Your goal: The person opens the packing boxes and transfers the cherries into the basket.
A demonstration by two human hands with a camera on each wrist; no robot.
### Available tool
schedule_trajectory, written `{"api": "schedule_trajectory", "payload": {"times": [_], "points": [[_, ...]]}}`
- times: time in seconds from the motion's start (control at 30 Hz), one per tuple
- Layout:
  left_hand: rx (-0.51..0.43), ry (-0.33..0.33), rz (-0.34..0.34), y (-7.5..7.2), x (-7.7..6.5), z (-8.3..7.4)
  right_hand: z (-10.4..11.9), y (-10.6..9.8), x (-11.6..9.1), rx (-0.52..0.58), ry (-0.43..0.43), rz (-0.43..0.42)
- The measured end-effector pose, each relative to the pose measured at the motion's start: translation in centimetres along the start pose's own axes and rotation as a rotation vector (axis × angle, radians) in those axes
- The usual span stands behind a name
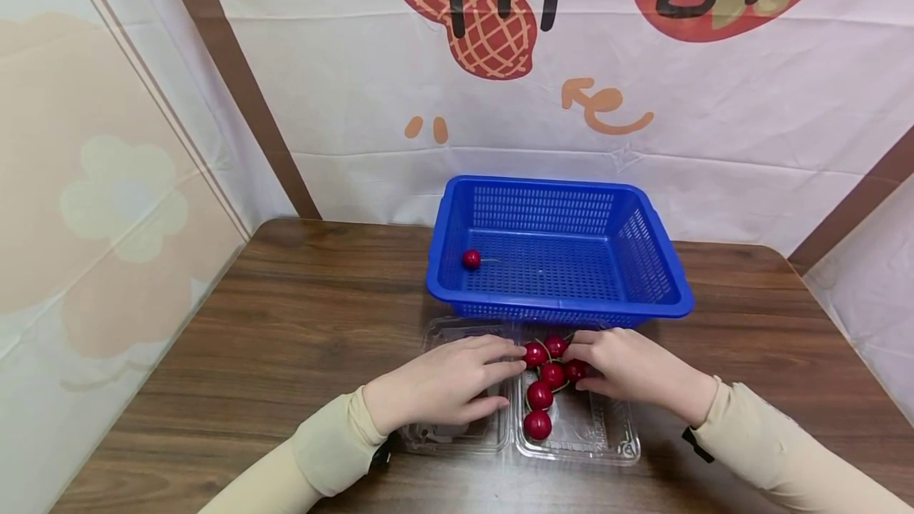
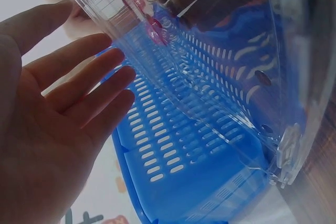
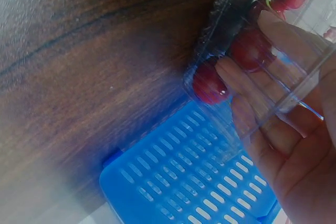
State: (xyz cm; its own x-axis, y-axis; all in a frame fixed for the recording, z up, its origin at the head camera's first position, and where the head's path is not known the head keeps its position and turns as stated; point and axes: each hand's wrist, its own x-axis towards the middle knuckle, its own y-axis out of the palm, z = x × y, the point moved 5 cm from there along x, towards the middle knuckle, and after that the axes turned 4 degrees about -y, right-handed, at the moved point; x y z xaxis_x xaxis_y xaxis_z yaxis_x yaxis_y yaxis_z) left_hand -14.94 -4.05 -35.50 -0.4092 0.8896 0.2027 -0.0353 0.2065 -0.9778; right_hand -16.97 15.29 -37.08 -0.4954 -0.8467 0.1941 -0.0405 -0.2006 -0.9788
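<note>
My left hand hovers over the left half of a clear plastic clamshell box, fingers loosely extended, with nothing in its palm in the left wrist view. Its fingertips reach the edge of a red cherry. In the box's right half lie several cherries with green stems, the nearest cherry at the front. My right hand reaches into that half from the right. Thumb and fingers pinch one cherry, partly hidden by them. Another cherry sits by a fingertip in the right wrist view.
Behind the box stands a blue perforated basket with a single cherry at its left side. All of it is on a dark wooden table. A printed white cloth hangs behind the table.
</note>
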Motion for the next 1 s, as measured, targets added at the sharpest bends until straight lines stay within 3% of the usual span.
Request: {"api": "schedule_trajectory", "payload": {"times": [1.0], "points": [[0.023, 0.000, 0.001, -0.1, -0.1, 0.1, 0.1, -3.6, -0.8, -0.005, 0.037, -0.134]]}}
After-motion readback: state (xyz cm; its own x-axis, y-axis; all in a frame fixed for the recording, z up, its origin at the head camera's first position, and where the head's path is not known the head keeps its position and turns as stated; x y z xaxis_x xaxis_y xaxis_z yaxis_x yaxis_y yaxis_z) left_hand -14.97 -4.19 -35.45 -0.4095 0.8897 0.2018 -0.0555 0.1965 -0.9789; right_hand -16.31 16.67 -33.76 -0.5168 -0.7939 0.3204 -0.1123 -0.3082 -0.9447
